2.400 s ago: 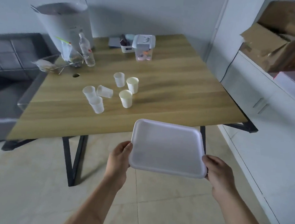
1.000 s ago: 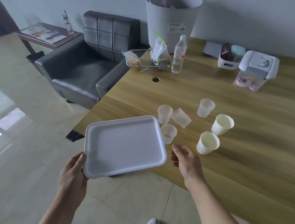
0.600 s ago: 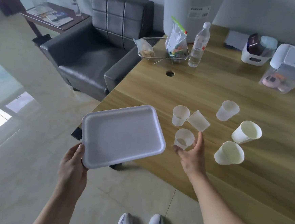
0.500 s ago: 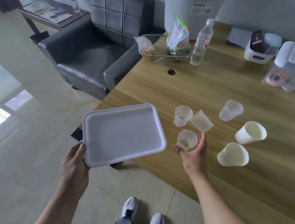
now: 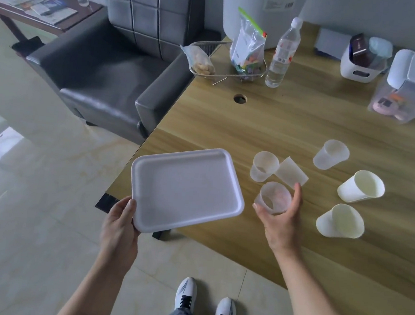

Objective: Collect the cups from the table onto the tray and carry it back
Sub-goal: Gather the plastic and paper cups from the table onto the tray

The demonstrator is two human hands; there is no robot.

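Note:
My left hand (image 5: 119, 227) grips the near left corner of an empty white foam tray (image 5: 186, 188), held level over the table's near left corner. My right hand (image 5: 280, 217) wraps around a clear plastic cup (image 5: 272, 197) just right of the tray. On the wooden table (image 5: 291, 124) behind it stand another clear cup (image 5: 263, 166) and a clear cup lying on its side (image 5: 291, 174). Farther right are a third upright clear cup (image 5: 330, 154) and two white paper cups (image 5: 360, 186) (image 5: 340, 221).
A black leather armchair (image 5: 115, 58) sits against the table's left end. At the table's back are a wire basket with snack bags (image 5: 234, 60), a water bottle (image 5: 283, 54), a white bucket (image 5: 262, 12), a white organiser box (image 5: 363, 62) and a clear container (image 5: 410, 91).
I walked up to the table's left corner and took my right hand off the tray. That hand reached to the nearest clear cup and closed around it. The tray stayed in my left hand.

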